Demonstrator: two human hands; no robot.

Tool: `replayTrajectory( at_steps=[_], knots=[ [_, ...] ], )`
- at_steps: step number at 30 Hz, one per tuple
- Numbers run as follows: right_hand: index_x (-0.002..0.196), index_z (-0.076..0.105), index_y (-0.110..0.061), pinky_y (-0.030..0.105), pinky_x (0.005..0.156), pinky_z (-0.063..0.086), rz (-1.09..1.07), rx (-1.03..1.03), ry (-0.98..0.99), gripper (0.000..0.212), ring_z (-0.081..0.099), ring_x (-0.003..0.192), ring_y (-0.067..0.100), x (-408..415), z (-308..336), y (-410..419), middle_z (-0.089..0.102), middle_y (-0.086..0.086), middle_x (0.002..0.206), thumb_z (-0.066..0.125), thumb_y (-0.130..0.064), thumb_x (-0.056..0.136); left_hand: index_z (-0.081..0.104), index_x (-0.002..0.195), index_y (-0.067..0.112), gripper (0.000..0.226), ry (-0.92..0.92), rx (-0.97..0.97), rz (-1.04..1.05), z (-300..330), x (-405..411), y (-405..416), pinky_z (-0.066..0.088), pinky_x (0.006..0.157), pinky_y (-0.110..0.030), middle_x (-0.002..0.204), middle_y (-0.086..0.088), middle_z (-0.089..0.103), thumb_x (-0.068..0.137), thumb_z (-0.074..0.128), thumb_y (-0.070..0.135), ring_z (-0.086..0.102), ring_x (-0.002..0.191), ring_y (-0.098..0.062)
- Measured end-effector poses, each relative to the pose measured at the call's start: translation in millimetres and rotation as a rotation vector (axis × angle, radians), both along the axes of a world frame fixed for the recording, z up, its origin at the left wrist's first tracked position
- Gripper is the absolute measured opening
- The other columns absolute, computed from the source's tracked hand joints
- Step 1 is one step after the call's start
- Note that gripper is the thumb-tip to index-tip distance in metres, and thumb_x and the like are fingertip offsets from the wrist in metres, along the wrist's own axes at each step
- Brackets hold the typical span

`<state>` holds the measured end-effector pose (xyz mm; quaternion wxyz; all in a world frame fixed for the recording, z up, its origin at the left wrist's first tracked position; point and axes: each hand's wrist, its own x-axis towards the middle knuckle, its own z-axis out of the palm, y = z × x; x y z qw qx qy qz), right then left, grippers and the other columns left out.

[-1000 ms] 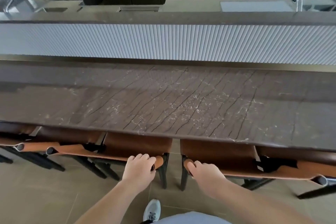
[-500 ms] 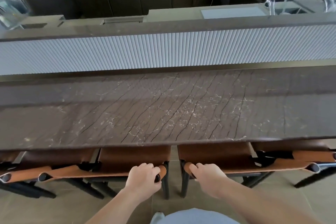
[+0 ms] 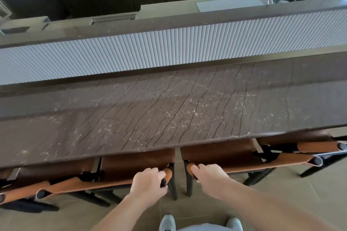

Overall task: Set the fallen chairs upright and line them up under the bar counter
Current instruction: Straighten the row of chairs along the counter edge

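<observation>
Seen from above, a person stood facing a long bar counter (image 3: pixel 169 110) of dark, veined stone, with a ribbed pale panel (image 3: pixel 150 50) rising behind it. Four tan leather chairs stood upright on the tiled floor (image 3: pixel 300 199), their seats tucked under the counter's near edge and their top rails running parallel to it. The left hand (image 3: pixel 149 184) curled over the right end of the left middle chair (image 3: pixel 131 167), fingers wrapped around its top rail. The right hand (image 3: pixel 210 176) gripped the left end of the right middle chair (image 3: pixel 225 157) in the same way. Only a narrow gap of floor separated these two chairs, directly ahead of the person, so each hand sat at the inner corner of its own chair. Further chairs showed at the far left (image 3: pixel 28 191) and far right (image 3: pixel 317 146), each just beside its neighbour. The person's pale shoes (image 3: pixel 167 223) pointed toward the gap. The task looked nearly finished; any remaining move would likely be a small push forward, away from the body, or a sideways nudge along the counter to even out the row.
</observation>
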<state>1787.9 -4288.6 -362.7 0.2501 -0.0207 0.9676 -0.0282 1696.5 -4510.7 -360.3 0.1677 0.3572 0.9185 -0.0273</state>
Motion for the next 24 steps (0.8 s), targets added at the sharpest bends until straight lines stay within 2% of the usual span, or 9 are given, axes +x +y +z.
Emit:
replayTrajectory(
  at_steps=[5, 10, 14, 17, 20, 24],
  knots=[
    [0.122, 0.041, -0.014, 0.044, 0.06, 0.047, 0.001, -0.017, 0.002, 0.041, 0.063, 0.079, 0.036, 0.2, 0.9, -2.6, 0.057, 0.012, 0.104, 0.058, -0.002, 0.086, 0.062, 0.11, 0.031, 0.036, -0.018, -0.004, 0.022, 0.2, 1.2, 2.1, 0.045, 0.07, -0.031, 0.096, 0.011, 0.056, 0.085, 0.048, 0.054, 0.054, 0.093, -0.013],
    [0.128, 0.039, -0.018, 0.04, 0.063, 0.048, -0.032, -0.07, 0.052, 0.051, 0.062, 0.086, 0.032, 4.0, -2.9, 0.6, 0.056, 0.01, 0.109, 0.063, -0.001, 0.085, 0.062, 0.111, 0.031, 0.036, -0.006, 0.015, 0.024, 1.1, 2.9, 2.1, 0.047, 0.069, -0.028, 0.1, 0.012, 0.056, 0.086, 0.05, 0.054, 0.055, 0.093, -0.011],
    [0.135, 0.033, -0.025, 0.039, 0.071, 0.05, -0.097, -0.145, 0.1, 0.053, 0.06, 0.094, 0.029, 9.1, -6.8, 2.7, 0.055, 0.007, 0.117, 0.059, -0.008, 0.092, 0.06, 0.112, 0.033, 0.032, -0.01, -0.003, 0.02, 3.8, 4.0, 6.5, 0.04, 0.067, -0.026, 0.102, 0.013, 0.057, 0.088, 0.051, 0.052, 0.053, 0.093, -0.01],
    [0.144, 0.027, -0.028, 0.04, 0.088, 0.048, -0.178, -0.206, 0.14, 0.056, 0.057, 0.11, 0.028, 17.9, -9.4, 1.8, 0.054, 0.003, 0.129, 0.054, -0.016, 0.097, 0.056, 0.115, 0.035, 0.033, -0.043, -0.024, 0.022, 3.6, 2.2, 10.8, 0.034, 0.071, -0.029, 0.105, 0.014, 0.055, 0.087, 0.054, 0.051, 0.053, 0.097, -0.011],
    [0.142, 0.037, -0.03, 0.037, 0.1, 0.042, -0.302, -0.312, 0.212, 0.044, 0.054, 0.118, 0.023, 26.5, -4.2, 0.8, 0.055, -0.003, 0.134, 0.046, -0.024, 0.1, 0.056, 0.117, 0.038, 0.038, -0.214, 0.051, 0.003, 2.7, -8.8, 15.3, 0.04, 0.079, -0.026, 0.107, 0.017, 0.055, 0.084, 0.057, 0.056, 0.053, 0.099, -0.008],
    [0.133, 0.047, -0.036, 0.026, 0.095, 0.047, -0.692, -0.531, 0.293, 0.039, 0.056, 0.113, 0.011, 35.0, 5.5, 2.2, 0.057, -0.016, 0.127, 0.05, -0.03, 0.095, 0.056, 0.112, 0.039, 0.026, -0.538, 0.309, 0.203, 10.7, -26.1, 39.7, 0.046, 0.078, -0.019, 0.108, 0.019, 0.059, 0.09, 0.061, 0.052, 0.058, 0.098, -0.005]
  ],
)
